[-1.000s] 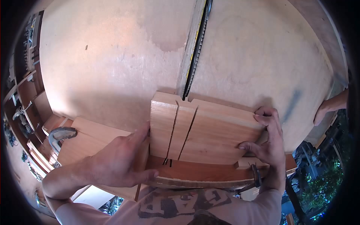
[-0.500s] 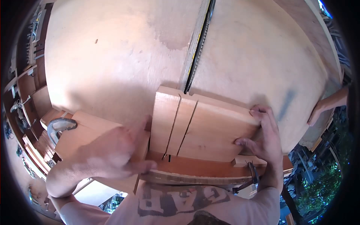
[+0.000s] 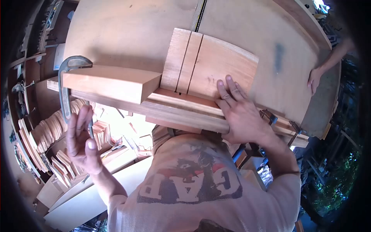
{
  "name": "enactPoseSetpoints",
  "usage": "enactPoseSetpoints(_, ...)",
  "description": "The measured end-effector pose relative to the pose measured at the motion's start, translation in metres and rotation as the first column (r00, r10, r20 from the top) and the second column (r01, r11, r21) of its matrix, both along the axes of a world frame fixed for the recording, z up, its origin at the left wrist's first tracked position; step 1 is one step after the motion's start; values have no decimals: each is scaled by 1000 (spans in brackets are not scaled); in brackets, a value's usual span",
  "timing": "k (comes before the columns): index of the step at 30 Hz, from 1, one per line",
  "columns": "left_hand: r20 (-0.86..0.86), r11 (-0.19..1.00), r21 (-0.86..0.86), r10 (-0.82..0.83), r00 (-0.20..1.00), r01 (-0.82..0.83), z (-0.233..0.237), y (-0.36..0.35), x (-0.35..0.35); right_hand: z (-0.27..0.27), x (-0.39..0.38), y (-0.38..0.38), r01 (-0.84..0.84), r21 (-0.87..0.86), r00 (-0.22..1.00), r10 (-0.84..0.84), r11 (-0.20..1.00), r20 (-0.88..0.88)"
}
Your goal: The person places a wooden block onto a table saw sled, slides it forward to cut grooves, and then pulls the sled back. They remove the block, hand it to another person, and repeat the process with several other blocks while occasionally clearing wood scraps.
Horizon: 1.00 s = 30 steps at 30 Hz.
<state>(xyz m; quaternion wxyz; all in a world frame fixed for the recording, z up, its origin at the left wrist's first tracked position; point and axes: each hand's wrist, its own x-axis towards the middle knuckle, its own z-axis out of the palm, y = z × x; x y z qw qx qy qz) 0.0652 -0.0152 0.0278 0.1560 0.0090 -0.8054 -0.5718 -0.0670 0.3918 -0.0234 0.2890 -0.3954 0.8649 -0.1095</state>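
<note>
A flat wooden board [image 3: 224, 58] with two dark saw cuts lies over the slot in the worktop. My right hand [image 3: 241, 112] rests with spread fingers on its near right corner, palm over the wooden rail [image 3: 185, 110] along the near edge. On the left, a C-clamp [image 3: 65, 92] hooks over a thick wooden block [image 3: 104, 87] on that rail. Below it my left hand [image 3: 83, 141] is held up with fingers apart, right at the clamp's screw [image 3: 91, 129]. A toothed blade [image 3: 199, 17] shows in the slot beyond the board.
Another person's hand [image 3: 315, 79] rests on the right side of the pale worktop [image 3: 119, 31]. More clamps [image 3: 268, 116] sit along the near edge, right of my hand. Stacked curved wood pieces [image 3: 58, 127] stand below on the left.
My left hand has gone from beside the board down to the clamp screw. My right hand has shifted from gripping the board's right edge to lying flat on it. The view has tilted toward me.
</note>
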Motion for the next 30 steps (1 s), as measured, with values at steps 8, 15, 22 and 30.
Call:
enactPoseSetpoints(8,548,569,474,406,731,-671,-246,26,100,-9,13,6,47,-34,994,-50,998,-96)
enactPoseSetpoints(15,479,281,844,-8,878,-457,-424,59,-23,-22,14,13,135,-20,987,-136,991,-86)
enactPoseSetpoints(22,659,267,703,103,745,-659,-398,67,-23,-6,20,9,177,13,984,-177,984,-35)
enactPoseSetpoints(30,742,144,660,32,670,-738,-388,53,-32,-10,18,10,170,-2,985,-170,985,-27)
